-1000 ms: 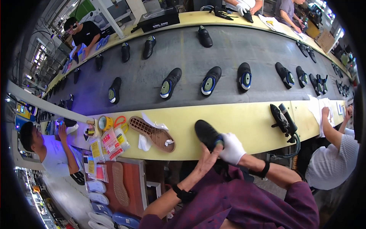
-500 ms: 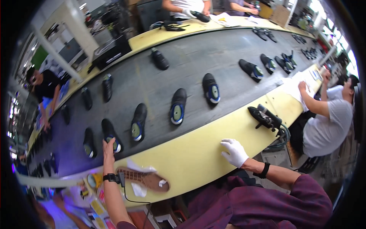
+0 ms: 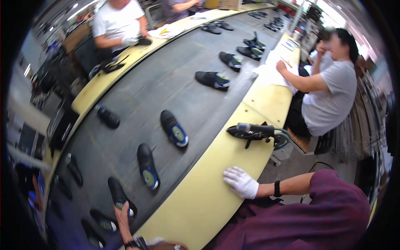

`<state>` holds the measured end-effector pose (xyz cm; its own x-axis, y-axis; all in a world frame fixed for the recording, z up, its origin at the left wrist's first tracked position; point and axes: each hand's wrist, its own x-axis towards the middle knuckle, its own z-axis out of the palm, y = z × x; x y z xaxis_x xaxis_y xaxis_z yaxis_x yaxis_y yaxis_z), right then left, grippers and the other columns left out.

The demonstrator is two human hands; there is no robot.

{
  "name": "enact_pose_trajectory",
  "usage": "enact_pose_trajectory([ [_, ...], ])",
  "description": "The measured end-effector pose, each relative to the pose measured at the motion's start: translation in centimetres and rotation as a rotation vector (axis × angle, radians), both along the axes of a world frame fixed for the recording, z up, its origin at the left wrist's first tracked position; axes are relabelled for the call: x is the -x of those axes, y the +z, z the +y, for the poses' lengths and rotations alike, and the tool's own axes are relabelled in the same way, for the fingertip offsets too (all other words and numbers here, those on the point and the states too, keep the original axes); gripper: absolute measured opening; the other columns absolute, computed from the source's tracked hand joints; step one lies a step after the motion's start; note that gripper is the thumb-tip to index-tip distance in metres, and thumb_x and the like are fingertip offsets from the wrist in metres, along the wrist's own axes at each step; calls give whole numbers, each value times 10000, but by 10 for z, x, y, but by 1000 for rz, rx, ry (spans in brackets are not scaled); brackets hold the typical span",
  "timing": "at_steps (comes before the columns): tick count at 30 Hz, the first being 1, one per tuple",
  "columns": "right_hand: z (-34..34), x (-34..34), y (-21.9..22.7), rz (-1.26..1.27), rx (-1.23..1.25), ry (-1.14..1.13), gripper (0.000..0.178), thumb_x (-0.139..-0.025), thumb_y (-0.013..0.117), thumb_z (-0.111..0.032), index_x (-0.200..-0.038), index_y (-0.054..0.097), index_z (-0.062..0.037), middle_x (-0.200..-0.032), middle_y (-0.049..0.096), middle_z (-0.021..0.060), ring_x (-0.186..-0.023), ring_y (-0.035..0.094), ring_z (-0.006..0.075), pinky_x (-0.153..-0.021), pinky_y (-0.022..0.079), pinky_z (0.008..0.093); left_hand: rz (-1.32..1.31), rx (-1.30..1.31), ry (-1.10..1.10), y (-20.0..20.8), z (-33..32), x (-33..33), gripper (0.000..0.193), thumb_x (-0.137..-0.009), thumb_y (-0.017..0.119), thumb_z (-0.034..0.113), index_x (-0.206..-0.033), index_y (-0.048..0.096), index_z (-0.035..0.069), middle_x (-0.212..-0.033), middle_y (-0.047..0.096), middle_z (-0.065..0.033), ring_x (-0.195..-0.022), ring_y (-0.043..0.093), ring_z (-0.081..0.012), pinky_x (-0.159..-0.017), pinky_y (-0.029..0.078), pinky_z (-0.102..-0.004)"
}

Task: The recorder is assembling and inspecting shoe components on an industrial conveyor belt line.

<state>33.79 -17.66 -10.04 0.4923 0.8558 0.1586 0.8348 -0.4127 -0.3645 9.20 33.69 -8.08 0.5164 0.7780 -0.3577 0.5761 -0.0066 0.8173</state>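
Note:
My bare left hand [image 3: 122,216] is at the heel of a black shoe [image 3: 118,192] on the grey conveyor belt, its fingers closed at the shoe's opening. The shoe has a green insole and blue-white heel trim. Two similar shoes lie left of it, and two more, including a black shoe [image 3: 148,166], stand to its right. In a white glove, my right hand [image 3: 241,182] rests on the yellow table edge [image 3: 208,183] with fingers spread, holding nothing. A brown sole [image 3: 168,246] pokes in at the bottom edge, mostly out of view, by my left wrist.
A black hand tool [image 3: 252,132] with a hose lies on the table beyond my right hand. A person in grey [image 3: 333,89] sits at the right with papers. Across the belt [image 3: 141,104] a person in white [image 3: 121,25] handles a dark shoe. More shoes line the belt.
The view has swung to the right. My left hand has gone from one shoe to the neighbouring shoe on its right. My gloved right hand has lowered flat onto the table.

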Motion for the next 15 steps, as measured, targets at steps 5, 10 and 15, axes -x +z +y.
enact_pose_trajectory([
  [5, 1, 0, 4, 28, -42, 60, 491, -907, 724, -170, -1354, 609, -3, -1481, 574, 216, -1417, 533, 400, -1221, 395, 554, 240, -385, -253, -27, -77, -109, 906, -792, 855, 375, -1461, 460, -91, -1263, 656, -285, -1184, 664, -404, -1129, 477, -509],
  [10, -6, -7, 14, 22, -118, 1, 450, -866, 752, -146, -1284, 659, -8, -1417, 628, 200, -1371, 578, 393, -1205, 410, 552, 210, -95, -97, -41, -173, -303, 940, -760, 862, 445, -1312, 390, -151, -1236, 556, -319, -885, 726, -391, -648, 644, -461],
  [15, -4, 4, 11, 37, -212, 50, 470, -822, 803, -116, -1260, 662, -21, -1384, 640, 185, -1347, 587, 391, -1184, 428, 562, 82, 182, -135, -60, -158, -353, 932, -785, 808, 444, -1348, 415, -186, -1301, 565, -347, -874, 746, -402, -650, 666, -444],
])
